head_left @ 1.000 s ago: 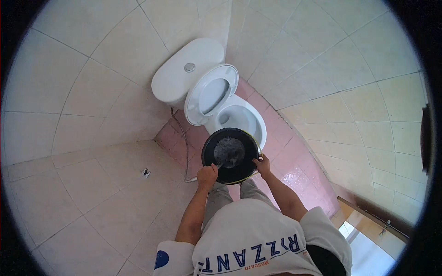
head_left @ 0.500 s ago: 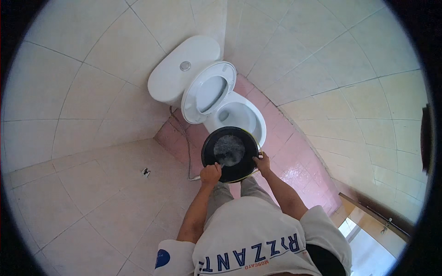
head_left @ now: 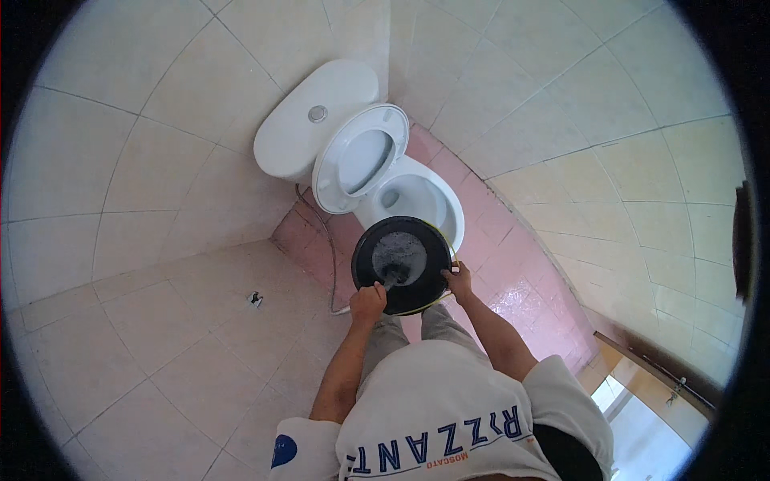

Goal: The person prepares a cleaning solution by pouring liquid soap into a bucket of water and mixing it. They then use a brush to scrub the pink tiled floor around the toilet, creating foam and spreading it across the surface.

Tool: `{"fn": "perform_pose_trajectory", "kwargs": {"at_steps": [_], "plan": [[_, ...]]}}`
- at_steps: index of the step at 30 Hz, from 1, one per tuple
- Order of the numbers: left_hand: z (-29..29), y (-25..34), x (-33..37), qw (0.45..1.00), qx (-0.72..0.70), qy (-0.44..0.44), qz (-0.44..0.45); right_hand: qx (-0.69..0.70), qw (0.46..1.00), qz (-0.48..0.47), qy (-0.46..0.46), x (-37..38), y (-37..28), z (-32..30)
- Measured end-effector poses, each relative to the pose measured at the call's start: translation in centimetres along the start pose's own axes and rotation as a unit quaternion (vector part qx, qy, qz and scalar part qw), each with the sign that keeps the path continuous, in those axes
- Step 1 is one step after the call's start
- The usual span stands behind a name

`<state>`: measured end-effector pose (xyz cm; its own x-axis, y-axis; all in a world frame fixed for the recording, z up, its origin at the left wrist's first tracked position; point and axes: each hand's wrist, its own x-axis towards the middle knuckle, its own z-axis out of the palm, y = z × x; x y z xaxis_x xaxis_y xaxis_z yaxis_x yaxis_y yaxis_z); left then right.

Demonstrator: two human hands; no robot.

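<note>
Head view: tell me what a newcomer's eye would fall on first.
Probably the black bucket of foamy water near the middle, with the right hand at its rim and the left hand over its near-left edge. Just beyond, the white toilet stands with its lid raised. Pink floor tiles stand out to the right.
</note>
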<state>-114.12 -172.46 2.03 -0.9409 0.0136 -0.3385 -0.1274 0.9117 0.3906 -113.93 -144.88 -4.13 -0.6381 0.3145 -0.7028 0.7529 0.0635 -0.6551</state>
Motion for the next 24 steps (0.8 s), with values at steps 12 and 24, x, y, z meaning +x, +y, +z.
{"fn": "perform_pose_trajectory", "kwargs": {"at_steps": [12,24], "plan": [[0.2,0.6,0.1,0.999,0.013,0.029,0.031,-0.014,1.0,0.003,-0.005,-0.3,-0.5,-0.1],[1.6,-0.3,0.0,0.987,0.048,0.124,0.089,-0.033,0.999,-0.002,-0.009,0.2,-0.2,0.1]]}}
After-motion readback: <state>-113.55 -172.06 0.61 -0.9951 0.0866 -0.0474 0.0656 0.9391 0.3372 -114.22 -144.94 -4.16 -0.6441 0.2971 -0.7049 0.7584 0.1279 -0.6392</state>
